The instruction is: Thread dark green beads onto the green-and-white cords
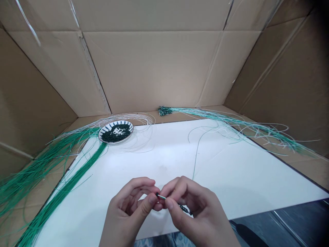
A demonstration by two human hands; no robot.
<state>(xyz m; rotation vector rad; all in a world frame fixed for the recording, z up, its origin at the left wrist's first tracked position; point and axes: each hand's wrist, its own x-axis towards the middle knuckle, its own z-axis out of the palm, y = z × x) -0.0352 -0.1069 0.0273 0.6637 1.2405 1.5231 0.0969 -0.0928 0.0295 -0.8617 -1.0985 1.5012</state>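
Observation:
Both my hands meet low in the middle of the head view, above the white board. Thumb and fingertips of my left hand pinch a small dark bead. My right hand is closed on green and white strands that reach the bead. A short dark braided or beaded length shows under my right fingers; its rest is hidden by the hand. One thin green strand rises from behind my right hand across the board.
A striped-rim plate of small dark beads stands at the back left. Green strands fan out on the left, beside coiled white strands. A bundle of dark-tipped strands lies at the back right. Cardboard walls surround the board.

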